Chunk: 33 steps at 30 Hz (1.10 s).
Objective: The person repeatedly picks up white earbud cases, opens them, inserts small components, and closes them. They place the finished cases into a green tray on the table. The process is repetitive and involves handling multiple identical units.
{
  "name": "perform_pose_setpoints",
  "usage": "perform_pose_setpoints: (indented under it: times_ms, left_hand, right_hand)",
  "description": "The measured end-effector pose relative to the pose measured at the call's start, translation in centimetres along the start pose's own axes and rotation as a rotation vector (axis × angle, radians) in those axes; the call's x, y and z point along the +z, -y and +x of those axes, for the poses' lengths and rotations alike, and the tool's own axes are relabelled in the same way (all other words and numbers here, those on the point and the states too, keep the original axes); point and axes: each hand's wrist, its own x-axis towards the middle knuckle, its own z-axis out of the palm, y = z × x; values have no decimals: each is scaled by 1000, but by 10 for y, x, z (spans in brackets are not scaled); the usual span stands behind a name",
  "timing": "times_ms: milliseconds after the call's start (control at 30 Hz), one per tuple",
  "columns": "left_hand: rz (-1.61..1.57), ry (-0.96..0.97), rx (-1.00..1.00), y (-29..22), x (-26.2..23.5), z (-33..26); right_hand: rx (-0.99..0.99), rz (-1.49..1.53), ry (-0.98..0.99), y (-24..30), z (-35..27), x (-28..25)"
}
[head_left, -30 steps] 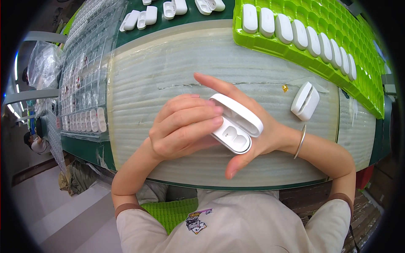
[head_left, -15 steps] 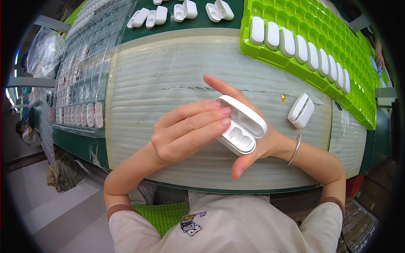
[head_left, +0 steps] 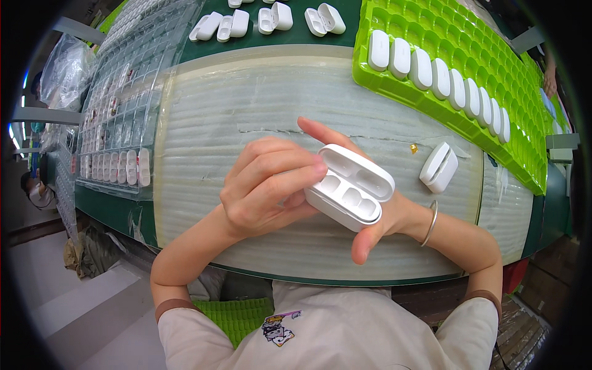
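A white earbud case (head_left: 345, 200) with its lid raised is held over the padded mat, its rounded hollows bare of earbuds. My left hand (head_left: 265, 185) is closed on the case's left end, fingertips at the rim near the hinge; its thumb is mostly hidden. Behind and beneath the case lies my right hand (head_left: 394, 216), forefinger and thumb spread wide apart, other fingers covered by the case. It backs the case without visibly closing round it. On the mat to the right rests another white earbud case (head_left: 439, 168), its lid slightly parted.
Several white cases (head_left: 420, 69) stand along the near edge of a green cell tray (head_left: 364, 71) at the far right. Open cases (head_left: 274, 18) sit at the back. Clear trays (head_left: 151, 176) with small white parts occupy the left. A gold-coloured scrap (head_left: 413, 148) lies on the mat (head_left: 209, 123).
My left fingers have drawn back from across the case's inside to its left end, uncovering more hollows. The case and my right thumb have shifted slightly right and down.
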Motion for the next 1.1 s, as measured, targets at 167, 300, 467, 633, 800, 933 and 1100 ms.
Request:
perform_pose_setpoints:
  times_ms: [167, 300, 467, 633, 800, 933, 1100]
  left_hand:
    - [-47, 104, 26, -3, -2, 4]
    - [-173, 212, 66, 5, -7, 10]
    - [-253, 263, 14, 1, -8, 10]
    - [-236, 285, -43, -8, -9, 13]
    - [-289, 288, -60, -9, -9, 13]
    - [-371, 332, -126, -9, -11, 12]
    - [-417, 387, -209, -6, -14, 12]
  right_hand:
    - [-42, -425, -112, 4, 4, -6]
    - [-51, -681, -52, -2, 2, -10]
    - [173, -662, 25, 9, 2, -7]
    - [26, -562, 118, 3, 6, -16]
    - [74, -547, 143, 6, 5, -16]
    - [8, -645, 157, 3, 6, -14]
    - [16, -622, 120, 0, 4, -14]
